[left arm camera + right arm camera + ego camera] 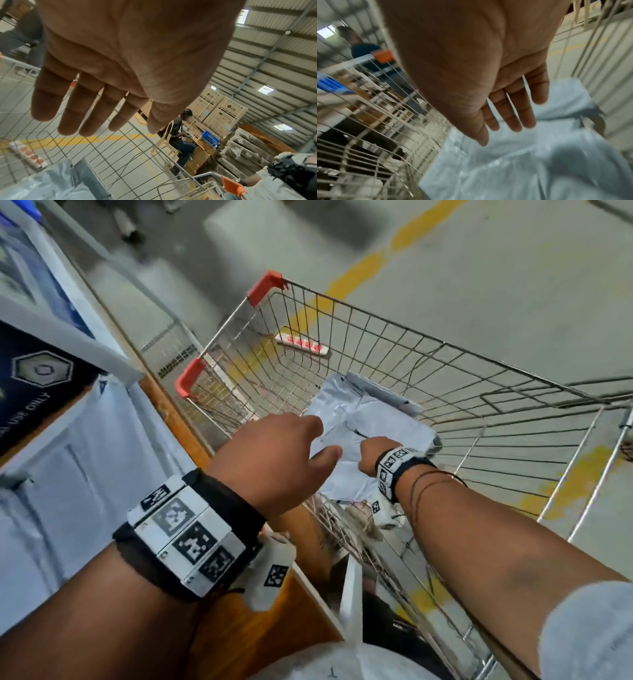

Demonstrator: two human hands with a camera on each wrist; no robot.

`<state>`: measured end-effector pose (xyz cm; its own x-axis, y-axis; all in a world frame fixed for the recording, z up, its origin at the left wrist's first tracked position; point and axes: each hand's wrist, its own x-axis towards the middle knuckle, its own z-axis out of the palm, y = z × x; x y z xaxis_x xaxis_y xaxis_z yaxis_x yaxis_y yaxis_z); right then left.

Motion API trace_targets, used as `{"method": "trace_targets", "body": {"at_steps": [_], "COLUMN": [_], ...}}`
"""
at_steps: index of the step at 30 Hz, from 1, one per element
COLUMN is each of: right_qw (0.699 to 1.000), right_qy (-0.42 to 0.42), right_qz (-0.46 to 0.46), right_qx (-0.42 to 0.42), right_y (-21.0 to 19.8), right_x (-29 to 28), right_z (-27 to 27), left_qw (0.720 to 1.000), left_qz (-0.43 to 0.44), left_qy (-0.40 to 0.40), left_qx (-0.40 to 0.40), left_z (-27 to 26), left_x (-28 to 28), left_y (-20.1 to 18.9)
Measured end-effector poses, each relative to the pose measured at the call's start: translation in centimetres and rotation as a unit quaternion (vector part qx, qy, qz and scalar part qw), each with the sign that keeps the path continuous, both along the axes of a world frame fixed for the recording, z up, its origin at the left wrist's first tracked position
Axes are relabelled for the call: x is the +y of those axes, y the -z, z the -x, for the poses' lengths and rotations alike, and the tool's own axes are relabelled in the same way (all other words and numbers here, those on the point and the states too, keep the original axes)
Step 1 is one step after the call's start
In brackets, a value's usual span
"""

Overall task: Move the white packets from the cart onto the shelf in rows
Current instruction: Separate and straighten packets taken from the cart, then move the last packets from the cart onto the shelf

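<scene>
Several white packets [373,419] lie crumpled in the bottom of the wire cart [445,350]. My left hand [281,450] hovers over the cart's near left side, fingers straight and holding nothing [96,108]; the packets [51,182] lie below it. Deeper in the cart, my right hand [371,455] reaches down just above the packets [530,162], with its fingers [513,116] extended and nothing in them. On the left, more white packets [85,460] lie on the shelf [171,412], which has a wooden front edge.
A dark printed box [34,378] stands on the shelf above the packets. The cart has red corner caps [265,285] and a tag [301,345] on its front wall. A yellow line [359,275] crosses the grey floor. A seated person [180,135] and stacked cartons [219,111] are beyond the cart.
</scene>
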<state>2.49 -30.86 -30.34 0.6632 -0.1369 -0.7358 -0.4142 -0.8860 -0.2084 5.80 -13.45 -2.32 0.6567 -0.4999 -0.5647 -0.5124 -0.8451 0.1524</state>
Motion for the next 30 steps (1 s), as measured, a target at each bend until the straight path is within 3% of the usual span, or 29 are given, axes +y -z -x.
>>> {"method": "trace_targets", "body": {"at_steps": [5,9,15,19,23,28,30], "right_qw": [0.999,0.999,0.999,0.986,0.899,0.761,0.720], "right_qy": [-0.021,-0.017,-0.017,0.089,0.242,0.286,0.287], "right_qz": [0.036,0.042,-0.023,-0.136,-0.347,-0.571,-0.621], "right_qx": [0.022,0.011,0.022,-0.048,-0.118,-0.115,-0.118], "right_y": [7.5,9.7,8.6,3.6,-3.6,-11.4,-13.5], "right_x": [0.5,0.2,0.2,-0.3,0.0,1.1,1.1], "right_z": [0.3,0.9,0.6,-1.1,-2.5,-3.2,-3.4], "left_qw": [1.000,0.999,0.999,0.999,0.995,0.981,0.974], "left_qz": [-0.005,-0.023,-0.007,-0.016,0.026,0.114,0.154], "left_qy": [-0.018,-0.019,-0.035,-0.041,-0.099,-0.145,-0.154], "left_qx": [0.017,0.013,0.019,0.000,0.014,0.064,0.060], "left_z": [-0.8,-1.3,-1.2,-1.4,-1.6,-1.5,-1.5], "left_x": [0.4,0.5,0.4,0.6,0.6,1.0,1.1], "left_y": [1.8,3.1,4.2,4.8,4.9,6.1,6.3]}}
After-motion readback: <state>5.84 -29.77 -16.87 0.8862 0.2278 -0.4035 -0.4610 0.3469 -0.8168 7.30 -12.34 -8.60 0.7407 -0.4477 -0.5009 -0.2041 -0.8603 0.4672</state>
